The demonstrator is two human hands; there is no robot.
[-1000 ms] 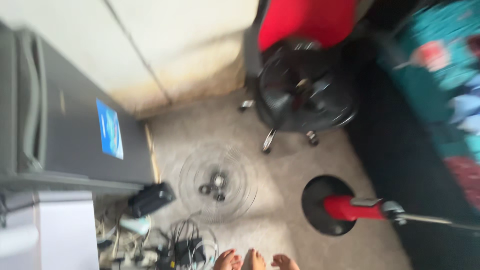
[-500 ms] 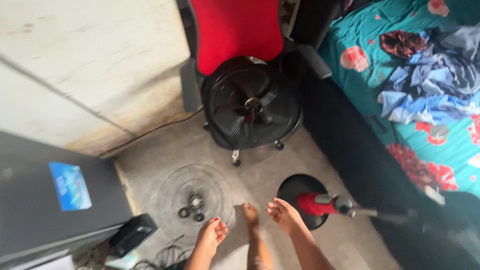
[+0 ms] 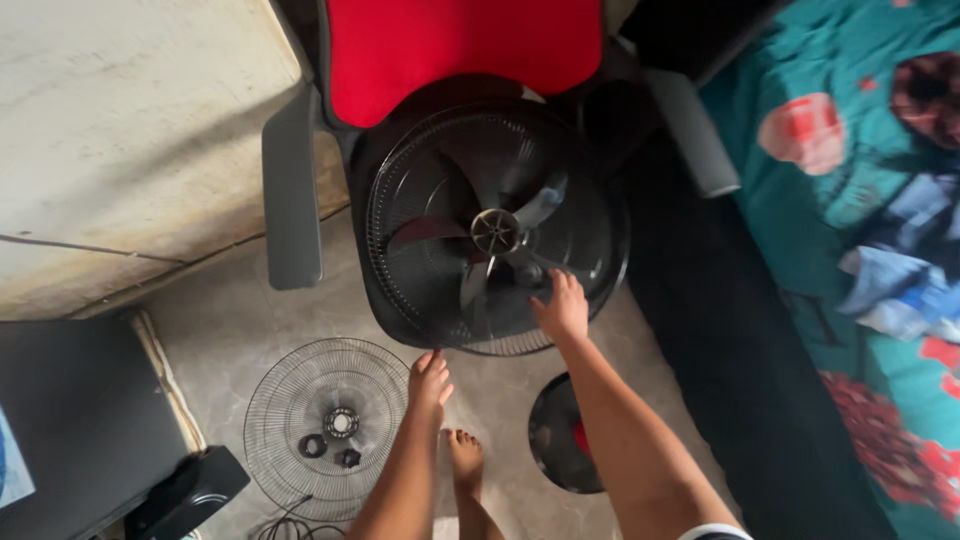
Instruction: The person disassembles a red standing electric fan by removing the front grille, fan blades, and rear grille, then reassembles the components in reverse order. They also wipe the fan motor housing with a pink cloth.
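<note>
Hands work on my black round fan head (image 3: 490, 225), propped on the red chair (image 3: 460, 50): right hand (image 3: 562, 308) grips a grey blade, left hand (image 3: 430, 380) open, fingertips steadying the lower rim.

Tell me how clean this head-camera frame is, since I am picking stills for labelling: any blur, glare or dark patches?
Head view: mostly sharp, the fan blades and right hand crisp; the left hand slightly soft; daylight brightens the wall without washing it out; the gap beside the bed falls into deep shadow; the loose fan grille on the floor reads clearly.
</note>
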